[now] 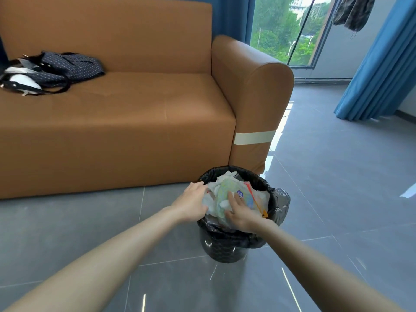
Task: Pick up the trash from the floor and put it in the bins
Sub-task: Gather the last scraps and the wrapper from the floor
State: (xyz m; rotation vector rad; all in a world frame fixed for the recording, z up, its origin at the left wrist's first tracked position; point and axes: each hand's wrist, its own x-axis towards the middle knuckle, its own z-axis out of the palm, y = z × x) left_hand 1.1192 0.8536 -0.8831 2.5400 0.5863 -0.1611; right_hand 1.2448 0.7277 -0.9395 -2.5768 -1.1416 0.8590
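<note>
- Both bare arms reach out over a small round bin [225, 251] lined with a black bag [280, 199], standing on the grey tiled floor [337, 199] just in front of the sofa [135, 122] corner.
- The trash [227, 190], a heap of crumpled white paper and plastic wrapping with an orange strip, sits in the bin and rises above its rim.
- Left hand [191, 202] lies on the left side of the heap, fingers curled loosely against the paper; fingertips are partly hidden, so whether they grip it I cannot tell.
- Right hand [242, 213] rests flat on top of the heap, fingers spread and pressing on the wrapping.
- A dark dotted bag [67, 68] lies on the sofa seat, well apart from the bin.
- Blue curtain [378, 64] hangs at the right, beside the window [281, 30].
</note>
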